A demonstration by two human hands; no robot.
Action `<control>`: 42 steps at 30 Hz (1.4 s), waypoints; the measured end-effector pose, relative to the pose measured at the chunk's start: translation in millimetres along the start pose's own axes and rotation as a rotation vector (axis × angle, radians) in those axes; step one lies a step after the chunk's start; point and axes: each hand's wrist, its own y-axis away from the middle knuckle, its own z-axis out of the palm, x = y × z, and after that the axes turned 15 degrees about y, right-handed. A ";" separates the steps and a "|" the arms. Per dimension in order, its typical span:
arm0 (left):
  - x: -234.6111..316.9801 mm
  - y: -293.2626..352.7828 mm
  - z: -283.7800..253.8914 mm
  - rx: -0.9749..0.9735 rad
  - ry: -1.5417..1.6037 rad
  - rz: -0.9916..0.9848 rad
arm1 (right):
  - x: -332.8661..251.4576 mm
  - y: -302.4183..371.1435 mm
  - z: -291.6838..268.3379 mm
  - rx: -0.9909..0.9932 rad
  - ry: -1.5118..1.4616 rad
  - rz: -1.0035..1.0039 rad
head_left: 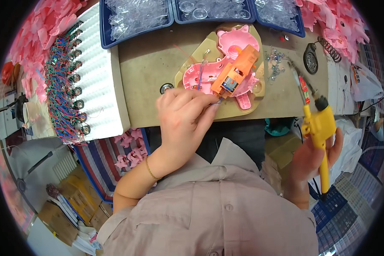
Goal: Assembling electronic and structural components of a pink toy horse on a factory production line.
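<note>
My left hand (pixel 179 113) is closed in a pinch at the lower edge of an orange plastic gear housing (pixel 243 64). A thin blue wire (pixel 216 103) shows at its fingertips. The housing, with a small motor (pixel 231 83) in it, lies on a pink toy shell half (pixel 193 77) seated in a tan holder (pixel 210 42). Off to the right, my right hand (pixel 305 160) grips a yellow soldering gun (pixel 322 123), raised with its tip toward the bench. A small round speaker (pixel 166 88) sits beside my left hand.
Blue bins (pixel 171 19) of clear plastic parts line the back. At left, a white ridged tray (pixel 102 85) carries wired speakers (pixel 77 91). Small screws (pixel 275 64) lie right of the holder, near a coiled iron stand (pixel 311 59). Pink parts (pixel 339 27) are heaped at both sides.
</note>
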 end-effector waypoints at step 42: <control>-1.6 -7.5 2.2 0.033 0.055 -0.127 | -34.5 -27.3 1.0 -1.197 0.126 0.235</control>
